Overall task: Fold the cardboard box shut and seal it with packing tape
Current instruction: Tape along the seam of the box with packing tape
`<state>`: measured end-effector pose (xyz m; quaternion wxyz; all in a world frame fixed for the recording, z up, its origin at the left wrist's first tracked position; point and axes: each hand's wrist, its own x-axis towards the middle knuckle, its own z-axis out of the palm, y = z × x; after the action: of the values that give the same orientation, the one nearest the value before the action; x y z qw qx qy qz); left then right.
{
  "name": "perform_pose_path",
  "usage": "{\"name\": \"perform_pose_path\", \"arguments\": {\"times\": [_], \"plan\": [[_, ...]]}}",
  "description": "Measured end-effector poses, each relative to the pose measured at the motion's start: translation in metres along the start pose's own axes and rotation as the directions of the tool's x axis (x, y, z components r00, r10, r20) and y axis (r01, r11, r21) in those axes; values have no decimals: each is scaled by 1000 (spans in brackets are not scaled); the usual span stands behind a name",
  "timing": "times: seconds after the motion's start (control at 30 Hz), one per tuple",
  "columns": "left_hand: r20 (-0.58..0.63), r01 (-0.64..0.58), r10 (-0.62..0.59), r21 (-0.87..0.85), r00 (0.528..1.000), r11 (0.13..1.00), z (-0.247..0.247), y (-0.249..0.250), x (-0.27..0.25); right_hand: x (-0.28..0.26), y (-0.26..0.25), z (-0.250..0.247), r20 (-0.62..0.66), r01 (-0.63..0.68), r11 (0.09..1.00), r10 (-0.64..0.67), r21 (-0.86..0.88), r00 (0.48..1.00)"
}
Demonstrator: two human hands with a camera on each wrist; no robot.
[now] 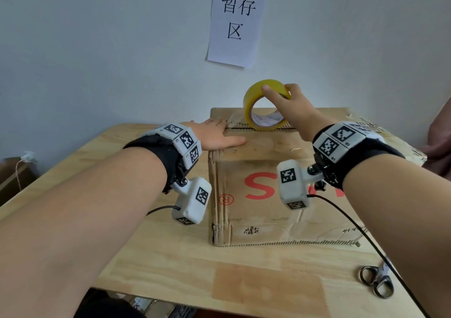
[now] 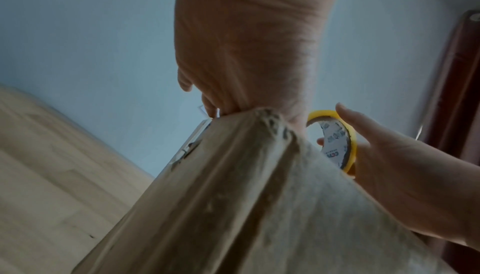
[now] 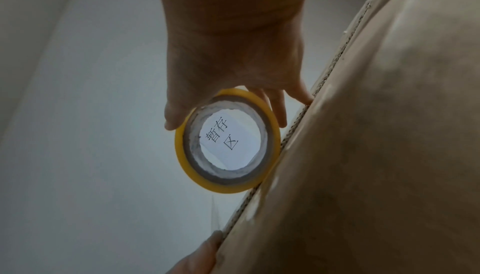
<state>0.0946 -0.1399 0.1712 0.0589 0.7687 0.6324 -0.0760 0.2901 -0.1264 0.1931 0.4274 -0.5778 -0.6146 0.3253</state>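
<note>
While standing on the pale wooden table (image 1: 156, 264), brown cardboard box (image 1: 253, 195) looking light and stiff but scuffed, flaps closed. Lying flat and spread at the box's left end of the seam, left hand (image 1: 217, 137) pinning the clear tape end. Curling round the upright yellow roll of packing tape (image 1: 264, 105) on the box's seam, right hand (image 1: 290, 107) gripping its rim. Likely slick film; best held by the core. Showing only in the right wrist view: clear strip stretching off the roll (image 3: 227, 142); only in the head view: steel scissors (image 1: 377, 281) right of the box.

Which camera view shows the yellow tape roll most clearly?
The right wrist view: the tape roll fills the middle, its whole ring visible, with the right hand gripping its rim. The head view shows the roll standing on the cardboard box, partly behind the fingers. The left wrist view shows only part of it.
</note>
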Motion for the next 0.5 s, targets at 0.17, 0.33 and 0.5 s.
{"name": "perform_pose_path", "arguments": {"times": [0.17,0.33,0.5], "plan": [[10,22,-22,-4,1000,1000,-3,-31,-12,-4,-15,27,35,12,1000,-11,-20,999],[-2,31,-31,-1,1000,1000,1,-56,-11,-3,-25,46,68,11,1000,-9,-29,998],[-84,2,0,27,996,1000,6,-62,-6,-1,-36,56,-6,21,990,-22,-138,1000]]}}
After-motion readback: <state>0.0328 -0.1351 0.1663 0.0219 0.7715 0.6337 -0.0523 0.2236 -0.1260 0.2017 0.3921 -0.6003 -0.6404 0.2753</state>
